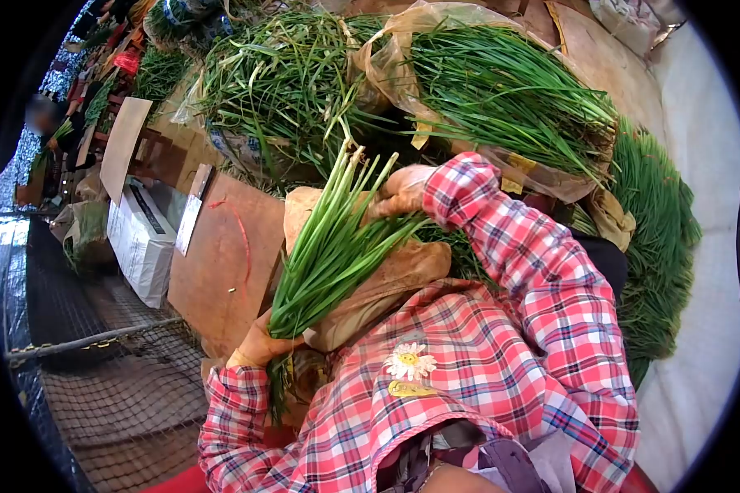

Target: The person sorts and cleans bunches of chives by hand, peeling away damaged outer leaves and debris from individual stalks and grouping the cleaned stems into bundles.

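Observation:
A bunch of long green chives [325, 246] is held slanting in front of my chest, its pale stem ends pointing up and away. My left hand [259, 341] is wrapped round the lower, leafy end, with some leaf tips hanging below it. Farther up on the right side, my right hand [401, 191] has its fingers curled on leaves of the same bunch; its fingertips are partly hidden. Beneath the bunch, a brown cloth [386, 287] covers my lap. A red tie [245, 242] lies on the brown board [222, 263] to the left.
A loose green heap [279, 90] lies ahead. Beside it, more chives [510, 90] rest in a clear plastic bag [382, 62]. A large chive pile [654, 246] lines the right side. On the left stand a white box [144, 242] and netting [123, 394]. A person [45, 119] is far left.

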The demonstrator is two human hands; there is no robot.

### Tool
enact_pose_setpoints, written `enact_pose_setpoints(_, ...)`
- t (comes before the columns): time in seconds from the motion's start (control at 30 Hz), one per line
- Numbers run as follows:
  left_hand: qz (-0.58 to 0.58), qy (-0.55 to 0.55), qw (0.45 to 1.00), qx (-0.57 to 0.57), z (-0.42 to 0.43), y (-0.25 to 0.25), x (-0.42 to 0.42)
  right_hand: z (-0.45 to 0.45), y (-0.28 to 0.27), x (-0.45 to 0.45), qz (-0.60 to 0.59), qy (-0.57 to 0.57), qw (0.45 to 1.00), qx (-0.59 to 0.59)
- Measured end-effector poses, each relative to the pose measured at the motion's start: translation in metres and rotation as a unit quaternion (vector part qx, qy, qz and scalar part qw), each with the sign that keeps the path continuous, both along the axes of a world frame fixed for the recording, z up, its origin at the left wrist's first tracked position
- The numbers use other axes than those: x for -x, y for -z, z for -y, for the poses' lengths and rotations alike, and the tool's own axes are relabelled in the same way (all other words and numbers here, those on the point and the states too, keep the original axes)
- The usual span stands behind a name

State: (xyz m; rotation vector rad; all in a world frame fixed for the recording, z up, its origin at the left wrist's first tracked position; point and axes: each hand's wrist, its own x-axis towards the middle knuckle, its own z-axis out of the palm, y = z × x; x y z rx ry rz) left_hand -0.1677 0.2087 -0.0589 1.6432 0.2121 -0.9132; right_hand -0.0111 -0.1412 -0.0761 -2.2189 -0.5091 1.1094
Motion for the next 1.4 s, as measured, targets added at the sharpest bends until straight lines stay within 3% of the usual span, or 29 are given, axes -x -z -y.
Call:
enact_pose_setpoints(0.03,0.011,-0.007,1.0,0.001,0.001,0.0,0.002,-0.01,0.006,0.001,0.007,-0.024,0.999,-0.024)
enact_pose_setpoints(0.07,0.022,-0.016,1.0,0.002,0.001,0.001,0.005,-0.01,0.009,0.001,-0.027,-0.046,0.998,0.032)
enact_pose_setpoints(0.17,-0.022,-0.027,0.999,-0.003,-0.001,0.002,0.005,0.0,0.018,0.002,-0.079,-0.079,0.99,-0.082)
enact_pose_setpoints(0.27,0.036,0.011,0.999,0.011,-0.005,0.014,0.002,0.01,0.02,-0.001,-0.156,0.015,0.977,-0.143)
enact_pose_setpoints(0.4,0.038,0.019,0.999,0.008,-0.003,0.015,0.001,0.014,0.045,-0.01,0.045,0.053,0.993,-0.097)
enact_pose_setpoints(0.43,0.039,0.021,0.999,0.008,-0.003,0.014,0.0,0.001,0.021,-0.008,0.088,0.01,0.991,0.099)
enact_pose_setpoints(0.47,0.027,0.015,0.999,0.018,-0.003,0.014,0.0,-0.01,0.011,-0.005,0.096,-0.002,0.976,0.196)
enact_pose_setpoints(0.53,0.015,0.012,0.999,0.029,0.0,0.013,-0.001,-0.018,0.024,-0.003,0.206,-0.074,0.964,0.154)
enact_pose_setpoints(0.57,0.029,0.025,0.999,0.015,0.002,0.012,-0.001,-0.023,0.026,0.001,0.22,-0.055,0.967,0.112)
enact_pose_setpoints(0.67,-0.001,0.008,1.0,0.027,0.005,0.006,0.0,-0.038,0.026,0.01,0.187,-0.073,0.98,0.019)
enact_pose_setpoints(0.7,-0.039,-0.021,0.998,0.055,0.006,0.004,0.0,-0.042,0.035,0.019,0.197,0.001,0.98,-0.003)
enact_pose_setpoints(0.73,-0.039,-0.021,0.998,0.054,0.009,-0.002,-0.001,-0.042,0.034,0.017,0.197,0.002,0.98,-0.003)
enact_pose_setpoints(0.8,-0.073,-0.033,0.993,0.089,0.015,-0.014,-0.003,-0.042,0.032,0.008,0.215,-0.062,0.968,0.113)
enact_pose_setpoints(0.83,-0.074,-0.033,0.993,0.088,0.015,-0.019,-0.003,-0.032,0.029,0.005,0.25,-0.043,0.962,0.099)
enact_pose_setpoints(0.87,-0.076,-0.031,0.992,0.098,0.015,-0.024,-0.002,-0.021,0.024,-0.005,0.282,-0.034,0.942,0.179)
enact_pose_setpoints(0.9,-0.078,-0.028,0.991,0.109,0.015,-0.026,-0.002,-0.002,0.015,-0.014,0.252,0.079,0.949,0.176)
enact_pose_setpoints(0.93,-0.076,-0.027,0.991,0.108,0.013,-0.026,-0.002,0.03,0.03,-0.024,0.303,0.171,0.932,0.105)
enact_pose_setpoints(1.0,-0.094,-0.038,0.982,0.158,0.005,-0.024,0.001,0.084,0.051,-0.041,0.223,0.131,0.925,0.277)
enact_pose_setpoints(1.07,-0.054,-0.041,0.983,0.17,0.009,-0.016,0.005,0.108,0.047,-0.025,0.177,0.08,0.927,0.321)
enact_pose_setpoints(1.13,-0.086,-0.13,0.967,0.203,0.016,-0.013,0.009,0.09,0.022,-0.008,0.174,0.195,0.937,0.232)
enact_pose_setpoints(1.17,-0.096,-0.126,0.962,0.224,0.008,0.003,0.013,0.083,0.027,-0.003,0.104,0.285,0.951,0.051)
enact_pose_setpoints(1.2,-0.092,-0.124,0.962,0.224,0.004,0.014,0.016,0.07,0.03,0.006,-0.008,0.37,0.92,-0.133)
enact_pose_setpoints(1.23,-0.103,-0.127,0.953,0.255,0.004,0.018,0.017,0.062,0.034,0.014,-0.068,0.377,0.888,-0.255)
enact_pose_setpoints(1.4,-0.133,-0.139,0.915,0.355,0.009,0.033,0.025,0.004,0.032,0.039,-0.048,0.397,0.812,-0.425)
